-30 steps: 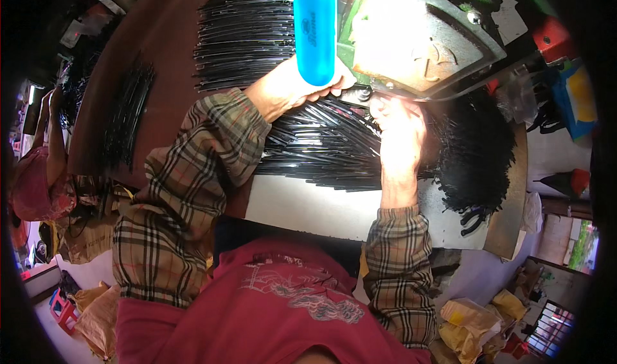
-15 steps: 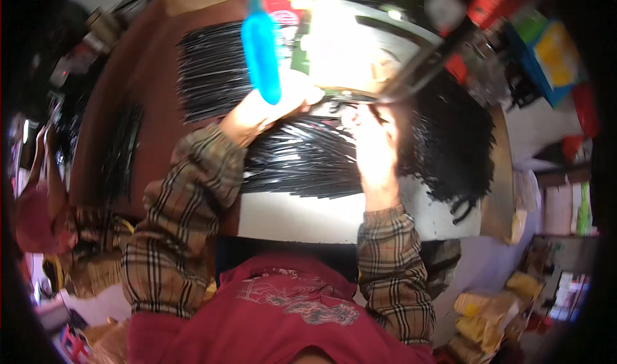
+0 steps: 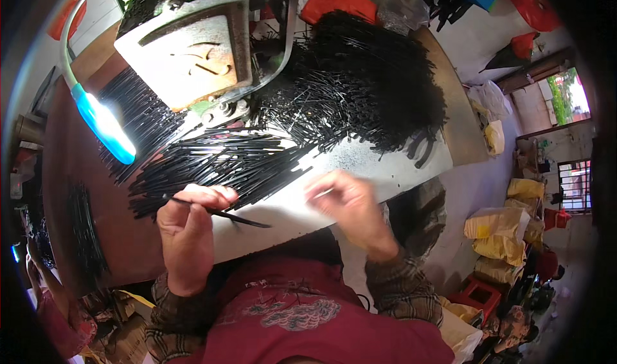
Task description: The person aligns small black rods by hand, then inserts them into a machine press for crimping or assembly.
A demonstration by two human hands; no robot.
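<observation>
My left hand (image 3: 186,226) is closed on a thin black strip (image 3: 241,219), pinched between thumb and fingers near the table's front edge. The strip's free end points to the right. My right hand (image 3: 347,204) hovers right of it over the pale table edge, fingers curved and blurred by motion; whether anything is in them I cannot make out. Just beyond both hands lies a loose pile of similar black strips (image 3: 218,161). Behind that pile stands a machine with a pale face plate (image 3: 199,62), its lower working part (image 3: 225,112) above the strips.
A lit blue lamp (image 3: 106,129) hangs on a bent neck at the left. More black strips form a large heap (image 3: 379,75) on the right of the table, with another bundle (image 3: 87,229) far left. Yellow sacks (image 3: 501,229) and a red stool (image 3: 479,294) are at the right.
Both hands have come back from the machine toward my body and moved apart. A black strip now shows in my left hand. The whole view has swung to the right.
</observation>
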